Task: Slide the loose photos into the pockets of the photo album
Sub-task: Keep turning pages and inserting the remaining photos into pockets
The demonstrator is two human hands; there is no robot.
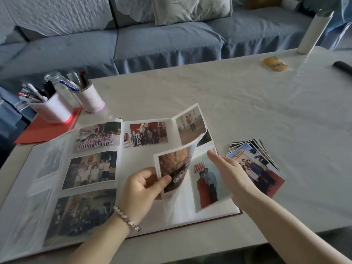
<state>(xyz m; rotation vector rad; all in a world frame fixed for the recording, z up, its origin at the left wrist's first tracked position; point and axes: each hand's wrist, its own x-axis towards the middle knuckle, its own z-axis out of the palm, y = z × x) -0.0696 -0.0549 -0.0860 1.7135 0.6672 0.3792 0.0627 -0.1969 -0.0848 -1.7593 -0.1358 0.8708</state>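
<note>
The photo album (pixel 144 153) lies open on the table, with several photos in its pockets on both pages. My left hand (pixel 144 185) pinches the lower corner of a brownish photo (pixel 174 164) on a page that is lifted and curling above the right side. My right hand (pixel 228 168) is held flat with straight fingers over the album's right edge, next to a pocketed photo of two people (pixel 206 182). A fanned stack of loose photos (pixel 257 161) lies on the table just right of the album, partly behind my right hand.
Two white pen cups (pixel 57 107) and a glass jar (pixel 55 79) stand at the back left, on and beside a red folder (pixel 38 130). A white cylinder (pixel 312 33), a yellow packet (pixel 275 63) and a dark object (pixel 342 66) sit far right. A blue sofa (pixel 152 40) lies beyond.
</note>
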